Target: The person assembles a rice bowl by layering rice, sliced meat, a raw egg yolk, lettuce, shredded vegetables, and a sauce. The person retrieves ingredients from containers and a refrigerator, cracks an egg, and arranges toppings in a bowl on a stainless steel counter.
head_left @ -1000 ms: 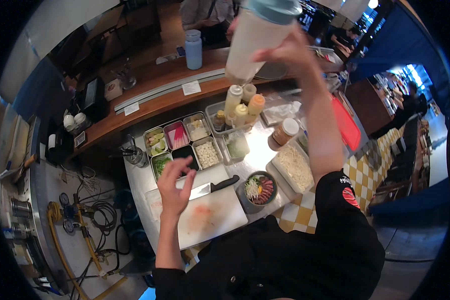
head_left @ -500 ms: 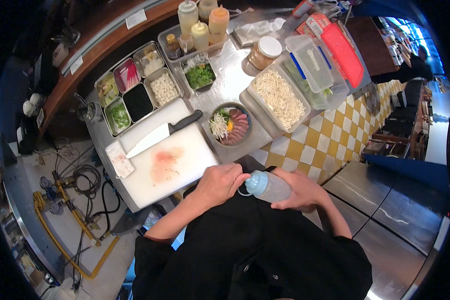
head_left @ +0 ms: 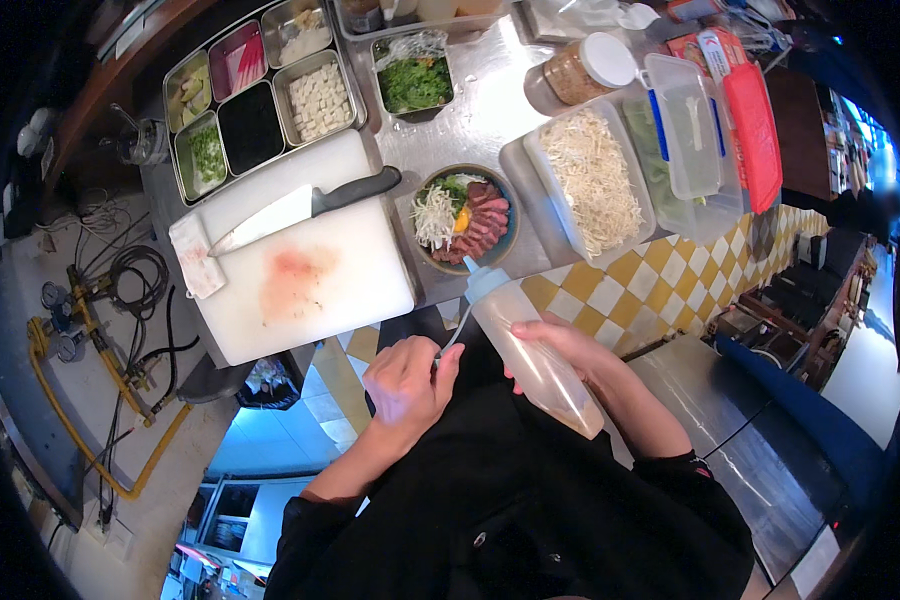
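Note:
My right hand (head_left: 560, 350) wraps round a squeeze bottle (head_left: 535, 365) with a pale blue top, tilted with its nozzle up toward the bowl. The bottle is translucent, with pale contents toward its base. My left hand (head_left: 405, 385) is closed, pinching the end of the thin cap strap (head_left: 463, 328) that runs from the bottle's neck; its fingers hide the cap. Just beyond the nozzle stands a round bowl (head_left: 514, 232) holding sliced pink meat (head_left: 482, 220), an egg yolk (head_left: 462, 219), bean sprouts (head_left: 432, 217) and greens.
Left of the bowl, a knife (head_left: 355, 192) and a folded cloth (head_left: 198, 262) lie on white cutting boards (head_left: 370, 280). Metal pans (head_left: 278, 95) of toppings stand behind. On the right are a sprout tub (head_left: 653, 218), a lidded jar (head_left: 608, 60) and a clear container (head_left: 705, 215).
My right hand has tilted the bottle so its nozzle points up toward the bowl. My left hand has drawn away to the lower left, stretching the cap strap. The view has shifted closer to the counter.

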`<state>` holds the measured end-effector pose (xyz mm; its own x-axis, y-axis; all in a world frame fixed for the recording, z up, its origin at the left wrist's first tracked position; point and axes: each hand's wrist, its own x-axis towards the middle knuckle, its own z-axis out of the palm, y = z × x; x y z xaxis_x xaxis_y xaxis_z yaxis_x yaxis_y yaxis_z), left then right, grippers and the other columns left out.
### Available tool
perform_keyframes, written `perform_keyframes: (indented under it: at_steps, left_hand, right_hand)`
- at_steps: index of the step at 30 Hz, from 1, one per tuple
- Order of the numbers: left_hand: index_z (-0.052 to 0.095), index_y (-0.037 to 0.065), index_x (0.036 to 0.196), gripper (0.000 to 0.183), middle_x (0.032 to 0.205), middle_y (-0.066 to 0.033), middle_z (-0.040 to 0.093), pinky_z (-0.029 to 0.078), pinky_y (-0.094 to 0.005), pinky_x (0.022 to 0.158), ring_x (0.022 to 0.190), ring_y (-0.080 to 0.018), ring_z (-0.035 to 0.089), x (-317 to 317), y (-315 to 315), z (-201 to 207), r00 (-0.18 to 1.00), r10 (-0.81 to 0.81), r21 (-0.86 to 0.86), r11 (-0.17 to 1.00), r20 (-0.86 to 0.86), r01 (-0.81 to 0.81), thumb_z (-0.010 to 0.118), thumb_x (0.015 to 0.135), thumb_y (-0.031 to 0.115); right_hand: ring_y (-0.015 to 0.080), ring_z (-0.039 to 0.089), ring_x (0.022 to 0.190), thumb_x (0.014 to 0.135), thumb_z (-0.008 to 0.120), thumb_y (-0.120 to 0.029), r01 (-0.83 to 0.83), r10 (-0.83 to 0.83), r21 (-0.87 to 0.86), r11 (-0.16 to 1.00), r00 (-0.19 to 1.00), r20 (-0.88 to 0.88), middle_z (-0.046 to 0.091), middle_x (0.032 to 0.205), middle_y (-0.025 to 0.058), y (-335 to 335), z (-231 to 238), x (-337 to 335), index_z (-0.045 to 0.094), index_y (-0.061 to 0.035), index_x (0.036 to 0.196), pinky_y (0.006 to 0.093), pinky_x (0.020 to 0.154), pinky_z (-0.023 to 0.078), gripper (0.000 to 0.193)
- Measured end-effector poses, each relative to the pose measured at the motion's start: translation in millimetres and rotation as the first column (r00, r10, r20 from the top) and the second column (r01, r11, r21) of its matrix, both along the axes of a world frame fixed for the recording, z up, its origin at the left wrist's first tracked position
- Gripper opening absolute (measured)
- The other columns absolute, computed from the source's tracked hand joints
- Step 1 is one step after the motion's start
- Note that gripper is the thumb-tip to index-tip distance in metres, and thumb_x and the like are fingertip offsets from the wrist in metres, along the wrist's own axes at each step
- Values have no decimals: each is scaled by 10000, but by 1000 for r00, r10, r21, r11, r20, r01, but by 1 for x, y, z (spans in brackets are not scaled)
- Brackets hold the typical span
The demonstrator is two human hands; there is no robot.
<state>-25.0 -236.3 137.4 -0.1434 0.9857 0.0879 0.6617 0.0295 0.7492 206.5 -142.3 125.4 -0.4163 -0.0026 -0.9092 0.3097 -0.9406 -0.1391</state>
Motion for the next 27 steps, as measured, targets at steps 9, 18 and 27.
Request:
perform_keyframes:
  at_steps: [9,18,27]
  left_hand:
    - [490,95,651,355,584,-60,447,305,-373,482,493,-251,465,-28,5,-19,998,-21,68,998,62,17,778,844,168]
    - [482,93,645,377,577,-52,444,300,-363,485,490,-236,459,-49,19,-27,988,-76,85,994,135,65,793,838,186]
    - [490,95,646,380,577,-47,457,305,-353,489,488,-225,460,-47,35,-32,983,-85,127,990,163,65,802,835,198]
  right_hand:
    - [359,735,716,916,708,-429,-10,16,-94,995,998,66,694,912,234,25,12,-39,476,-5,1292,463,630,614,612]
    - [340,730,728,889,756,-417,47,-29,-116,992,987,160,686,923,230,29,15,-58,490,28,1304,462,625,622,664]
    - [322,726,796,870,784,-400,108,-98,-27,994,964,249,633,1038,218,31,27,-59,451,33,1359,489,631,636,733]
